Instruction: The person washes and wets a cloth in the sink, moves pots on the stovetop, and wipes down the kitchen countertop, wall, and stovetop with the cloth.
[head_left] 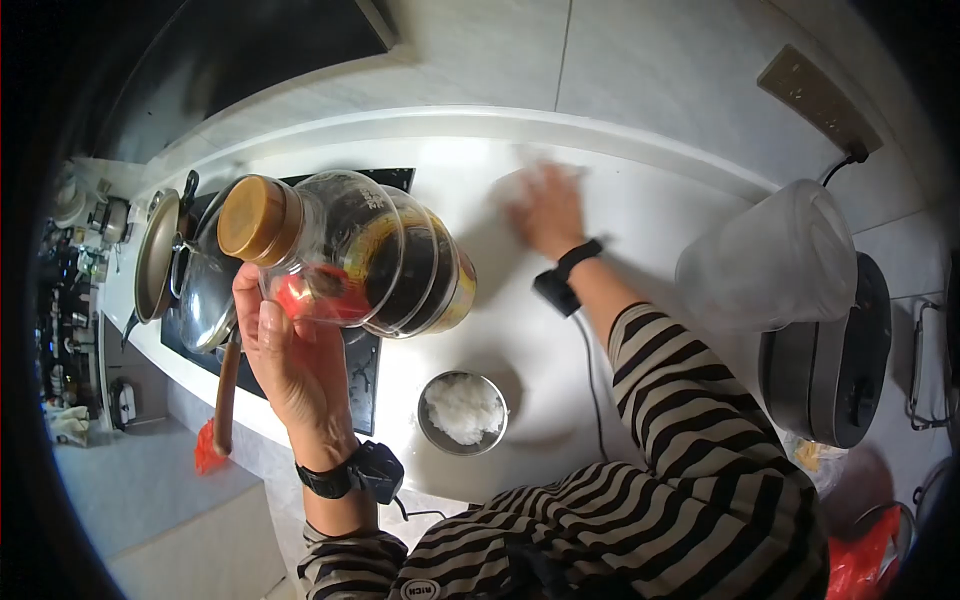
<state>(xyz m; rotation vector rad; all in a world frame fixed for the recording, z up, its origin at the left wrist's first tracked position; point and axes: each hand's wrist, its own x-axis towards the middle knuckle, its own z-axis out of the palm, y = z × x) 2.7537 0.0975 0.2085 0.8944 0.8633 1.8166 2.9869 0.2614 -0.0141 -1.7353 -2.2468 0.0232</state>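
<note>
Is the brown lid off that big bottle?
No, the brown lid sits on the neck of the bottle held in the left hand.

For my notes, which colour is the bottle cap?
The bottle cap is golden brown, head view.

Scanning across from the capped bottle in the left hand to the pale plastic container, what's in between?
The head view shows the right hand and its black wristband between bottle and container, with white counter to either side.
</note>
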